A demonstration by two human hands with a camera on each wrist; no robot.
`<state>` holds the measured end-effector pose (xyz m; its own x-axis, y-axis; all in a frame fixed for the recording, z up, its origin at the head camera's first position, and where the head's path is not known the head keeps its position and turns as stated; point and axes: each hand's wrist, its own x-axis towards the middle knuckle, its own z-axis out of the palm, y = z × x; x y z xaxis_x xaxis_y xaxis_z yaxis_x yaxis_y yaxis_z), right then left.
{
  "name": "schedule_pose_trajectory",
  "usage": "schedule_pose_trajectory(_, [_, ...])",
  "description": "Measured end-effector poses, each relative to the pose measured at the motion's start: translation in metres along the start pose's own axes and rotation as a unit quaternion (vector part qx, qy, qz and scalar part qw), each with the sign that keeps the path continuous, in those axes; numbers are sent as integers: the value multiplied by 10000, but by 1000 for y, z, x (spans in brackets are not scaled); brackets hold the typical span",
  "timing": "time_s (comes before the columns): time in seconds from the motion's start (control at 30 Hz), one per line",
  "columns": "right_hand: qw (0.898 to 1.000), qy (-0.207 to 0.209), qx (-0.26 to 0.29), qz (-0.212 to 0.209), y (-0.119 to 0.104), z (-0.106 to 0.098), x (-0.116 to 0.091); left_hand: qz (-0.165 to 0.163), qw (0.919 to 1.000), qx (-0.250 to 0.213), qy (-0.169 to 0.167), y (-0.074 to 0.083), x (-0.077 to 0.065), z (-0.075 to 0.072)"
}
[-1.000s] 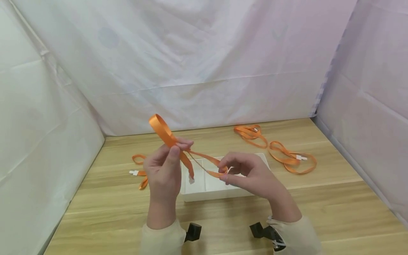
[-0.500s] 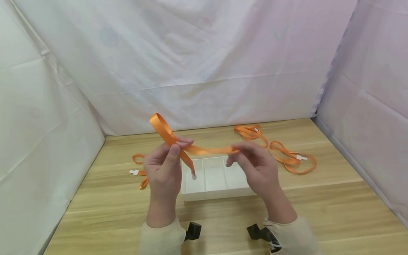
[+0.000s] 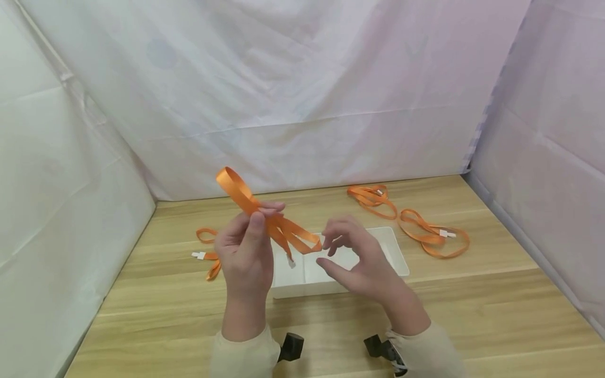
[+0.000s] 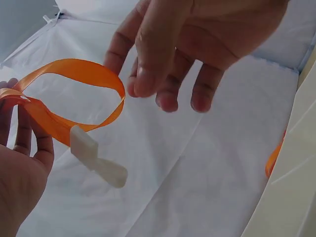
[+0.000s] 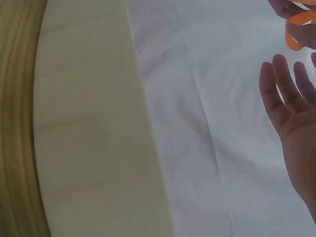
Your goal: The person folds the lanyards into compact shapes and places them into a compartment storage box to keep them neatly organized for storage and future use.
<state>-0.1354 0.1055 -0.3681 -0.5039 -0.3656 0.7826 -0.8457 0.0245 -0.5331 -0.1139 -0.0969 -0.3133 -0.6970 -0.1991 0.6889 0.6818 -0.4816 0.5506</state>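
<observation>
My left hand (image 3: pixel 246 247) pinches an orange ribbon lanyard (image 3: pixel 238 191) between thumb and fingers, above the white tray. One loop sticks up beyond the fingertips; another loop and a tail hang out to the right. In the left wrist view a pale plastic clip (image 4: pixel 96 157) sits at the tail's end. My right hand (image 3: pixel 361 257) is beside the right loop, thumb and fingers spread apart with nothing between them. Its fingers (image 5: pixel 279 81) look loosely extended in the right wrist view. Most of the ribbon inside my left palm is hidden.
The white compartment tray (image 3: pixel 326 287) stands below both hands. On the wooden table (image 3: pixel 496 315) lie an orange lanyard (image 3: pixel 368 197) at the back, another lanyard (image 3: pixel 427 236) to the right, and orange ribbon with a white clip (image 3: pixel 199 255) at left. White cloth (image 3: pixel 302 105) hangs behind.
My right hand first drew the ribbon loop out to the right, then let go and moved back left and down. The loop now droops from my left hand, which has barely moved.
</observation>
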Motion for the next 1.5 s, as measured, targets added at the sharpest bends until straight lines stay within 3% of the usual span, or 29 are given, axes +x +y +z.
schedule_pose_trajectory(0.13, [9989, 284, 368, 113, 4, 8, -1, 32, 9999, -53, 144, 2, 0, 4])
schedule_pose_trajectory(0.33, [9946, 747, 486, -530, 7, 11, 1, 173, 9998, -119, 65, 2, 0, 7])
schedule_pose_trajectory(0.43, [9925, 755, 610, -739, 6, 11, 2, 211, 9997, -106, 97, 2, 0, 9])
schedule_pose_trajectory(0.6, [9928, 518, 808, -714, 3, 15, 2, 187, 9993, -119, 287, 3, 0, 12])
schedule_pose_trajectory(0.9, [9829, 1214, 1000, -962, 0, 21, 4, 254, 9988, -200, 372, 4, 0, 14])
schedule_pose_trajectory(1.0, [9784, 1054, 1556, -864, -4, 16, 1, 219, 9986, -264, 405, 4, -1, 13])
schedule_pose_trajectory(1.13, [9688, 306, 2384, -603, -11, 4, -2, 50, 9974, -453, 562, 5, -1, 13])
schedule_pose_trajectory(1.2, [9723, -185, 2299, -373, -15, -3, -1, -63, 9963, -540, 662, 6, -1, 12])
schedule_pose_trajectory(1.3, [9854, -720, 1537, -120, -19, -10, 1, -200, 9956, -559, 721, 7, 0, 11])
schedule_pose_trajectory(1.4, [9939, -792, 765, -37, -21, -11, 2, -296, 9959, -541, 657, 9, 0, 11])
schedule_pose_trajectory(1.5, [9977, -525, 438, 0, -20, -8, 2, -381, 9962, -605, 488, 10, -1, 10])
